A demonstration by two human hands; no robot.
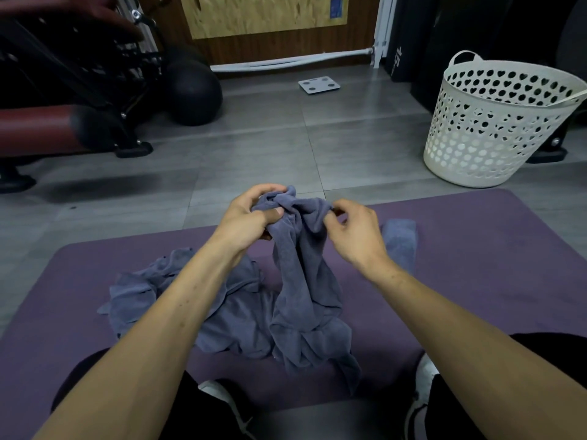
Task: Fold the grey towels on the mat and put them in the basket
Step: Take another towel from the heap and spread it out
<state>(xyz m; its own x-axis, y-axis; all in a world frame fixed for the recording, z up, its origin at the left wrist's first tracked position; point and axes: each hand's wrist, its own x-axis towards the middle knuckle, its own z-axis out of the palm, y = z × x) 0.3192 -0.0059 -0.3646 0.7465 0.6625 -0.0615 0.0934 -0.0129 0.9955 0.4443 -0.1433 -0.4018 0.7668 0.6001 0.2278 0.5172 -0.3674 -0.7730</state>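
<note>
While apparently bunched, grey towel in both hands.

Grey tiled floor extends beyond the hands. Far ahead, a white bathroom scale lies flat on it. Ahead-left of the hands: a black medicine ball beside a dark red padded bench on a black frame. A white pipe runs along the wooden wall panel beyond the scale.
</note>
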